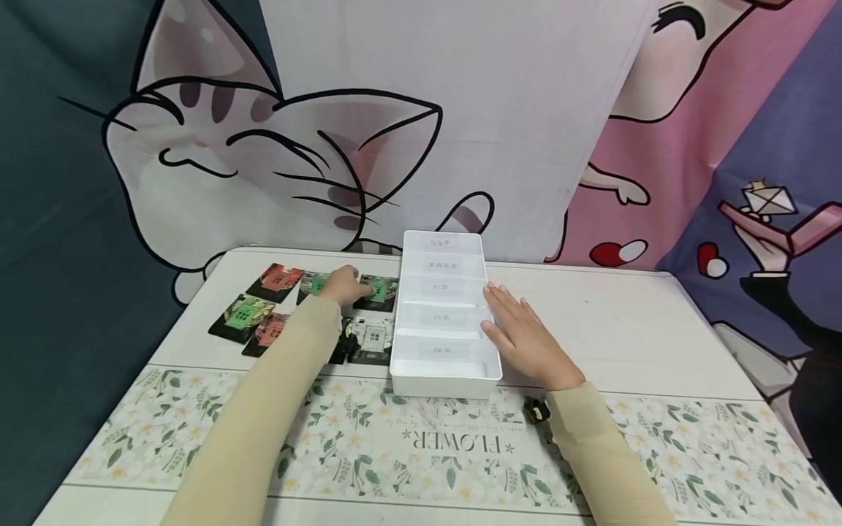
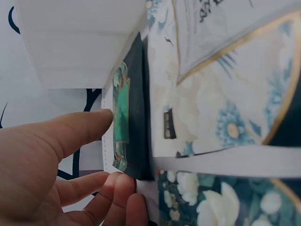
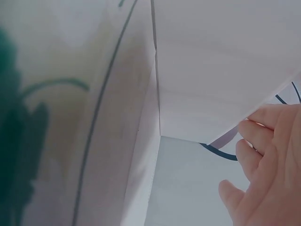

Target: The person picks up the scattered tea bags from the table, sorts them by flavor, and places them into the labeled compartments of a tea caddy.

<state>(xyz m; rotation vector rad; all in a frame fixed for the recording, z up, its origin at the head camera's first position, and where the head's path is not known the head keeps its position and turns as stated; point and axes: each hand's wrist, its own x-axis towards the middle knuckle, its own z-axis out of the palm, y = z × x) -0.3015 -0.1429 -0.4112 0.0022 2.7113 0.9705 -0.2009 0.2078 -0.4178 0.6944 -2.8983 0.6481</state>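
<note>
My left hand reaches over flat tea sachets left of the white box. Its thumb is at a dark sachet with a green label, and in the left wrist view the other fingers lie near that sachet's lower edge. A second green-labelled sachet is partly covered by this hand. Below, a white tea sachet lies beside the box. Fingers straight, my right hand rests against the right wall of the long divided white box. Its compartments bear handwritten labels.
Two red-labelled sachets and another green-labelled one lie farther left. A floral FLOWER-print strip crosses the white table. Behind the table hangs a cartoon-cat curtain. A small black object sits at the right wrist.
</note>
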